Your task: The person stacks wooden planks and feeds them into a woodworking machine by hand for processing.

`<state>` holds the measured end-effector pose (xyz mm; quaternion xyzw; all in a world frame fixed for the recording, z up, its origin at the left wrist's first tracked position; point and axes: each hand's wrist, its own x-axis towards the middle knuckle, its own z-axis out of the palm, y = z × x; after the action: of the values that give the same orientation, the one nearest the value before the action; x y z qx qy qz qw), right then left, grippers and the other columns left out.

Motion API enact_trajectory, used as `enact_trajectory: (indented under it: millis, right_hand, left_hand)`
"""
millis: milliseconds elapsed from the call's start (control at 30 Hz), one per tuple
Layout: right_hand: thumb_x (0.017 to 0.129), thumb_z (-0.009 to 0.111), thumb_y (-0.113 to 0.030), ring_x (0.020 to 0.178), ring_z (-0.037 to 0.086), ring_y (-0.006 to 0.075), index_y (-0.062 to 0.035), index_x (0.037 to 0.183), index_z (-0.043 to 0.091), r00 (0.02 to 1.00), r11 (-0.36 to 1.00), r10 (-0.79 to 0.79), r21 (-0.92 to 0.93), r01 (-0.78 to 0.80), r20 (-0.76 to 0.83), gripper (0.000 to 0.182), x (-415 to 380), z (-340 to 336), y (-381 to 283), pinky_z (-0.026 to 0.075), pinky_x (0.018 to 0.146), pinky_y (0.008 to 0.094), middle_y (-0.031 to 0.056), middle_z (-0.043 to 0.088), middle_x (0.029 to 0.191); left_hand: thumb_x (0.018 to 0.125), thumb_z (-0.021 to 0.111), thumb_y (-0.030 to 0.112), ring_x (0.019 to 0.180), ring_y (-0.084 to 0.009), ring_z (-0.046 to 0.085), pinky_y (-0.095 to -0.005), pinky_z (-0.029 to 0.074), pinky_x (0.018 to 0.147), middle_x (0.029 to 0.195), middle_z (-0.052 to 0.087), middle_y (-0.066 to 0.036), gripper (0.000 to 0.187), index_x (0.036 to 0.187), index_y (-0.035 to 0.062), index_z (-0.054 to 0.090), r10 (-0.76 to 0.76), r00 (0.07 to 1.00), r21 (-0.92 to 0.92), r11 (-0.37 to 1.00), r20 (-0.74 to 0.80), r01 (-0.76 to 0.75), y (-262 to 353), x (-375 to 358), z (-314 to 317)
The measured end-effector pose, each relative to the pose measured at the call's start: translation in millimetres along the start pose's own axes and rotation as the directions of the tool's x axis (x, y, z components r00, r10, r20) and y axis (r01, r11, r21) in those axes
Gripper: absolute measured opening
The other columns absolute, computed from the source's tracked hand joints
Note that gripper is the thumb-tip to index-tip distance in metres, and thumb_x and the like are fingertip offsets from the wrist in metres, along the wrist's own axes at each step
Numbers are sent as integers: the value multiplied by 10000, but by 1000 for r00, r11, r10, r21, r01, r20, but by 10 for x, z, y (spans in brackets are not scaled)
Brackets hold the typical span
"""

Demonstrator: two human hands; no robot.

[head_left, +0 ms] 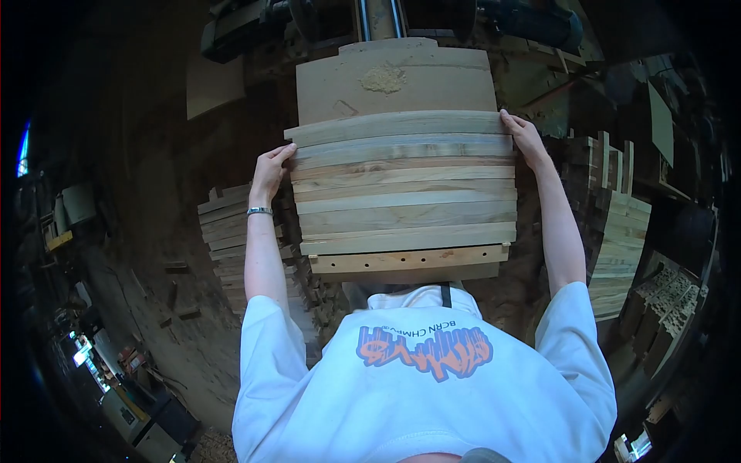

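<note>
Several pale wooden strips (401,185) lie side by side on a board (332,92) in front of me. My left hand (272,168) is at the left end of the farthest strips, its fingertips against their edge. At the right end of the farthest strip (401,123), my right hand (525,137) has its fingers pressed together at the corner. A wooden bar with a row of dark holes (424,259) runs along the near edge of the strips. Wood shavings (383,78) are heaped on the board beyond them.
Stacks of wooden strips stand on the left (231,239) and on the right (621,239). Two motor-like machines (255,27) (536,23) flank metal rails (380,19) at the far end. A box of small wood pieces (668,293) is at the right.
</note>
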<state>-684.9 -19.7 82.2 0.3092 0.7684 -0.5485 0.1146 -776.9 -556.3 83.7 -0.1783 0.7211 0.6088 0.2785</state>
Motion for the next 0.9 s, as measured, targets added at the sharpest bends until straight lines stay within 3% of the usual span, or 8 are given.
enact_trajectory:
  millis: [233,267,400,433,467,500,633,900]
  right_hand:
    - [893,618,-471,1057,567,158,-9,1176,647,1000,1000,17,-12,-17,25,543,-51,-37,-87,413,953,304,76,660,1107]
    - [898,614,-461,1002,587,156,-8,1152,660,1000,1000,-9,-6,9,0,522,18,-15,-7,441,915,303,73,667,1087]
    - [871,664,-415,960,604,108,-95,1115,699,991,992,128,29,-127,-27,404,85,94,-23,483,861,289,26,685,1094]
    - [860,674,-421,965,619,118,-87,1071,716,995,996,86,15,-85,-54,397,94,104,34,485,868,282,33,700,1058]
    - [728,676,-654,852,652,218,-26,912,737,991,1000,-14,4,15,-134,657,241,113,275,507,823,336,129,710,920]
    - [718,663,-673,873,666,257,-43,894,744,984,988,5,-150,-33,-178,659,4,8,-17,512,826,344,146,709,922]
    - [745,672,-614,844,677,255,-29,935,734,987,999,-11,46,18,-161,618,105,214,31,540,760,337,164,703,914]
    - [775,619,-631,1045,623,323,-24,1019,709,988,999,-6,42,13,-156,660,66,190,59,474,924,367,211,659,1099]
  left_hand:
    - [888,631,206,890,-84,556,-250,439,777,971,626,0,230,1045,40,652,13,992,-97,995,127,-1,-69,164,-110]
    - [846,668,259,925,-87,527,-262,355,847,1010,608,29,272,1071,107,649,-21,990,-61,998,141,30,-152,233,-209]
    - [847,655,222,1069,-152,570,-327,431,935,1122,632,-33,308,1106,58,624,47,990,-211,977,130,-19,-197,220,-234]
    - [867,629,210,1176,-203,539,-348,402,1035,1217,605,-93,387,1188,-1,580,93,978,-247,968,185,-45,-430,447,-415]
    - [896,594,221,1200,-208,526,-352,393,1051,1243,591,-92,405,1237,7,548,115,980,-203,976,162,-81,-434,465,-428]
    - [914,578,257,1209,-201,516,-345,385,1058,1257,583,-84,426,1257,11,526,52,934,-246,969,354,39,-320,492,-354]
    - [873,659,324,939,-115,566,-276,443,861,948,597,7,263,994,96,608,3,975,-215,975,221,46,-535,780,-730]
    - [880,605,350,898,-152,632,-291,516,770,1049,634,-42,354,1082,61,583,-9,929,-181,980,371,82,-352,626,-539]
